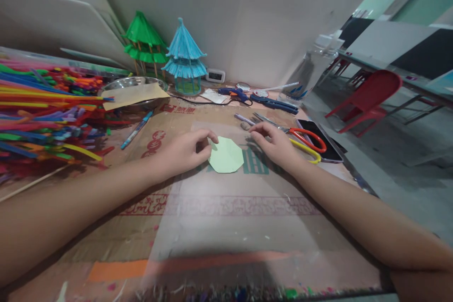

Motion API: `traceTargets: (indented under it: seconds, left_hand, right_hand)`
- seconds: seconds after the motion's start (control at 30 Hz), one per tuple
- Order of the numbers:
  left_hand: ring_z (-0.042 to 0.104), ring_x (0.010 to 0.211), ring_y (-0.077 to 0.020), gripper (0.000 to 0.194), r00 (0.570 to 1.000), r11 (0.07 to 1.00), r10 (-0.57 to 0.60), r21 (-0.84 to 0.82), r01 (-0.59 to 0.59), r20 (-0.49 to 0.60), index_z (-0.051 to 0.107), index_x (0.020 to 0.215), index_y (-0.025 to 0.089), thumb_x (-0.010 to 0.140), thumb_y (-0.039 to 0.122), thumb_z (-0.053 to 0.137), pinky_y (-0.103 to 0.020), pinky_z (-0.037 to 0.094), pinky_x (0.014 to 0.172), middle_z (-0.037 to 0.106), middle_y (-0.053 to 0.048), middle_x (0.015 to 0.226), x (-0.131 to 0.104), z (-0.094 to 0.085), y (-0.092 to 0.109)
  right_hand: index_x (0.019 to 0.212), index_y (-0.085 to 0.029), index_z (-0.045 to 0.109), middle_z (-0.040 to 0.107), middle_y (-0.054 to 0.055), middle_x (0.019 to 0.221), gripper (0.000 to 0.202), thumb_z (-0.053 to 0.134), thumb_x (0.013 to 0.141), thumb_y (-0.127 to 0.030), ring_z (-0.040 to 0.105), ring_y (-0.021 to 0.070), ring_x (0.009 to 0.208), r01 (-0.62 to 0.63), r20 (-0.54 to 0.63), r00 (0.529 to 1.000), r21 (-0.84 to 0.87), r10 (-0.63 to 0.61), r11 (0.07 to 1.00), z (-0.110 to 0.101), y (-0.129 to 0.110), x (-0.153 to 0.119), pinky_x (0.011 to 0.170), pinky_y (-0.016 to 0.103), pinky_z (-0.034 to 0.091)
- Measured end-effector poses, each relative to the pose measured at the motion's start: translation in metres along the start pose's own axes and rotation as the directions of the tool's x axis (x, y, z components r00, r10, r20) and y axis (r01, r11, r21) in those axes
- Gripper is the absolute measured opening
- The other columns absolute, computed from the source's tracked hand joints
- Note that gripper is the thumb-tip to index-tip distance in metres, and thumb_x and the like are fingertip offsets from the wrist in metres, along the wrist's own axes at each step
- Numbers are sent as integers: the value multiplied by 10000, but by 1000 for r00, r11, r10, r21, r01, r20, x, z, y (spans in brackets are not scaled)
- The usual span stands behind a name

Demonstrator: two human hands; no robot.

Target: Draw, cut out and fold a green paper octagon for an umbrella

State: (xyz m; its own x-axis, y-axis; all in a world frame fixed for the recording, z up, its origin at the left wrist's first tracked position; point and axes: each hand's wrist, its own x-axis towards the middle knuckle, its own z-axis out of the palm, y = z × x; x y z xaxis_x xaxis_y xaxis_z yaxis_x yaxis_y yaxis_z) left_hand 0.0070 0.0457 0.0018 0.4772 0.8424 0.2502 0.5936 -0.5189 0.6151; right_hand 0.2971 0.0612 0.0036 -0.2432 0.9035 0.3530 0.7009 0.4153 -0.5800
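A pale green paper octagon (pixel 226 155) lies flat on a translucent sheet (pixel 212 231) over the cardboard table top. My left hand (pixel 189 151) rests at its left side, index fingertip and thumb touching the edge with a gap between them. To the right of the paper, my right hand (pixel 272 144) is loosely curled, thumb and index finger apart, with nothing visible in it. Close to its fingertips are a small grey rounded piece (pixel 245 126) and a lavender pen (pixel 243 118). Scissors with red-orange and yellow handles (pixel 311 137) lie beyond that hand, partly covered by it.
Colourful pipe cleaners (pixel 46 113) are heaped at left, near a blue pen (pixel 137 130) and a metal bowl (pixel 130 82). Green (pixel 143 37) and blue (pixel 186 56) model pavilions stand behind. A glue gun (pixel 233 93), pliers (pixel 274 103), phone (pixel 320 141) and bottle (pixel 307 71) are around the back right.
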Motion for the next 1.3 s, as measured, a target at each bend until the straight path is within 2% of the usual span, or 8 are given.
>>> traceTargets:
  seconds: [0.23, 0.4, 0.53, 0.63, 0.9, 1.0, 1.1, 1.3]
  left_hand:
    - [578, 555, -161, 281, 1000, 994, 24, 103, -26, 16, 719, 1027, 230, 847, 291, 512, -279, 372, 581, 640, 44, 607, -5, -1, 1]
    - [688, 815, -236, 292, 996, 983, 89, 159, -86, -10, 718, 1060, 202, 888, 312, 509, -340, 489, 741, 755, -52, 876, -1, -3, -2]
    - [599, 1332, -323, 401, 941, 940, 307, 113, -323, 143, 671, 1285, 182, 940, 363, 575, -476, 431, 1153, 679, -146, 1416, -1, -2, -4]
    - [437, 1526, -333, 497, 898, 922, 329, 109, -372, 291, 604, 1445, 219, 993, 424, 571, -522, 305, 1269, 510, -124, 1639, -4, 1, -6]
    - [528, 1471, -341, 527, 892, 902, 280, 221, -371, 356, 635, 1458, 216, 1005, 478, 568, -505, 373, 1246, 547, -120, 1615, -5, 1, 1]
    - [554, 1445, -354, 523, 886, 881, 303, 251, -401, 351, 635, 1453, 192, 1018, 470, 550, -517, 417, 1214, 558, -146, 1599, -7, 2, 2]
    - [570, 1419, -369, 505, 878, 861, 351, 257, -440, 326, 641, 1434, 179, 1033, 470, 543, -546, 445, 1181, 577, -169, 1573, -9, 2, 1]
    - [614, 1345, -329, 388, 897, 883, 351, 224, -413, 268, 711, 1325, 236, 1110, 400, 431, -531, 474, 1141, 661, -130, 1445, -8, 7, -3]
  right_hand:
    - [1379, -186, 659, 654, 176, 1478, 406, 500, 1010, -247, 604, 333, 1383, 317, 135, 945, -172, -297, 933, 2, 36, 11, 1168, 582, 474]
    - [1496, -207, 590, 546, 162, 1612, 483, 460, 1032, -247, 532, 352, 1463, 341, 177, 936, -244, -304, 908, 11, 36, 10, 1209, 625, 417]
    - [1442, -163, 631, 640, 203, 1477, 449, 487, 1024, -244, 606, 390, 1303, 355, 243, 927, -328, -285, 875, 13, 32, 24, 1132, 635, 461]
    - [1295, -156, 698, 701, 205, 1257, 351, 503, 1009, -215, 636, 371, 1168, 316, 221, 942, -327, -253, 891, 16, 30, 36, 1053, 582, 507]
    - [1075, -224, 542, 695, 51, 926, 313, 747, 840, -252, 658, 254, 833, -7, 85, 996, -90, 15, 996, 10, 20, 31, 794, 413, 515]
    - [1016, -257, 480, 655, -17, 842, 287, 713, 850, -287, 627, 188, 746, -56, 211, 977, 222, 8, 973, 5, 2, 20, 723, 344, 491]
    - [1011, -257, 469, 662, -14, 852, 259, 690, 887, -307, 609, 159, 713, -141, 424, 904, 426, -60, 894, 1, -18, 10, 669, 305, 476]
    - [1081, -215, 567, 708, 31, 890, 177, 628, 968, -338, 645, 185, 801, -56, 509, 855, 282, -100, 958, -9, -29, 5, 713, 306, 482]
